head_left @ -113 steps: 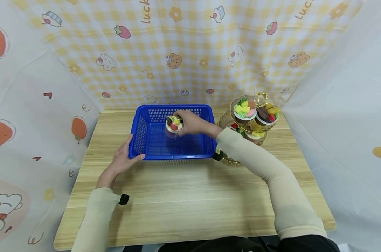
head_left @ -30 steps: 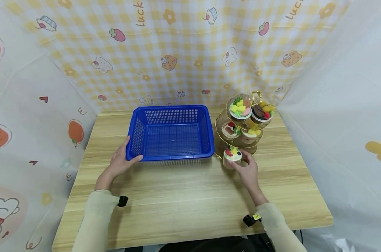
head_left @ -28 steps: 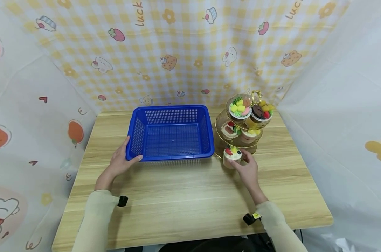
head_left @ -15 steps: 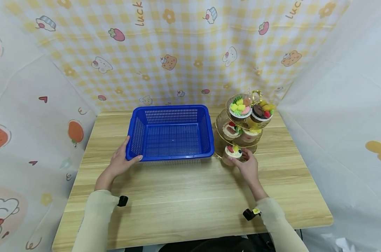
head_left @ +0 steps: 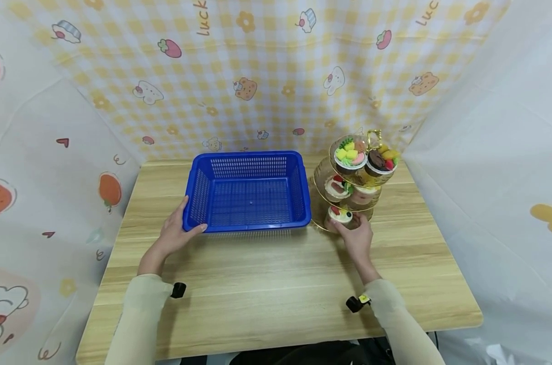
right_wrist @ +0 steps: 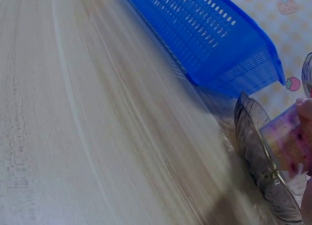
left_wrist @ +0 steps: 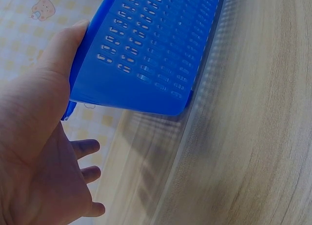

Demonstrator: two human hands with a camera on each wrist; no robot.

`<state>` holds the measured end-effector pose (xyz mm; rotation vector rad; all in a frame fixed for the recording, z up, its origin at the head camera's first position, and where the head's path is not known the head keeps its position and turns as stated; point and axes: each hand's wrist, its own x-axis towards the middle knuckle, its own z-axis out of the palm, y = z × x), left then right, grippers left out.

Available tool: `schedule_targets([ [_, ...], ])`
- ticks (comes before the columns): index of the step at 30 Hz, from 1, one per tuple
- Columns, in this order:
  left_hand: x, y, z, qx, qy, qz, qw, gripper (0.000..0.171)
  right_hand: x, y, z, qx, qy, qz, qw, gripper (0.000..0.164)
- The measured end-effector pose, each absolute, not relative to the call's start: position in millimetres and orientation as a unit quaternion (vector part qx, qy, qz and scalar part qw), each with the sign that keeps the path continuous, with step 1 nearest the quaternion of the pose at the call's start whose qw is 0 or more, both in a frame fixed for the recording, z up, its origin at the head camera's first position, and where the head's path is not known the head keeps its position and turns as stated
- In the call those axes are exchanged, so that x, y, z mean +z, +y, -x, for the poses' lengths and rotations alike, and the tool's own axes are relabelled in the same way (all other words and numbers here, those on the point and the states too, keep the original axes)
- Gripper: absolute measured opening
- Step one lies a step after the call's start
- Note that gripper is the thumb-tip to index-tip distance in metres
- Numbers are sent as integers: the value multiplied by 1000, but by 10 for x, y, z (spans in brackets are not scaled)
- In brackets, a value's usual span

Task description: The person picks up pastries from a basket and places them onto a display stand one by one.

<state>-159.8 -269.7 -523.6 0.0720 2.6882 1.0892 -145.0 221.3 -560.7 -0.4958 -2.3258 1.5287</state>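
Observation:
My left hand [head_left: 175,230] grips the near left corner of a blue plastic basket [head_left: 247,228]. The left wrist view shows its thumb over the rim of the basket [left_wrist: 126,86] and several fingers off it. My right hand [head_left: 358,240] holds a dessert cup [head_left: 340,216], cream-topped with berries, at the lowest tier of a gold-rimmed three-tier stand [head_left: 358,178]. In the right wrist view the layered cup [right_wrist: 286,136] sits just over the clear scalloped tier [right_wrist: 257,159]; fingers show at the right edge. Whether the cup's base touches the tier cannot be told.
On the top tier stand a fruit-topped cup [head_left: 350,157] and a chocolate one [head_left: 379,161]. The middle tier bears two more, one a berry-topped cup [head_left: 336,188]. The stand is close by the basket's right side on the wooden table [head_left: 257,289]; a curtain [head_left: 276,66] hangs behind.
My right hand has carried the dessert cup from over the basket to the stand's lowest tier, lately pushing it farther back and in. The left hand keeps its place on the basket.

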Motion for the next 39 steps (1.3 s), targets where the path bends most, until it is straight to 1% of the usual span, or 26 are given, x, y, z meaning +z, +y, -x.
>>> schedule_targets([
  [4, -5239, -2700, 1607, 372, 920, -26, 117, 106, -5639, 2201, 1493, 534, -809, 169, 179, 67],
  [13, -5254, -2709, 1611, 373, 920, -25, 117, 107, -5723, 2187, 1547, 519, -811, 173, 205, 72],
  [22, -5253, -2703, 1609, 372, 921, -25, 115, 107, -5787, 2203, 1620, 488, -825, 182, 220, 78],
  [27, -5245, -2696, 1609, 371, 921, -27, 115, 106, -5792, 2196, 1639, 477, -828, 181, 231, 77],
  [33, -5235, -2693, 1603, 368, 922, -25, 118, 106, -5810, 2193, 1656, 459, -839, 185, 227, 77],
  [39, -5217, -2690, 1596, 371, 920, -21, 122, 107, -5814, 2165, 1638, 449, -844, 200, 214, 84],
])
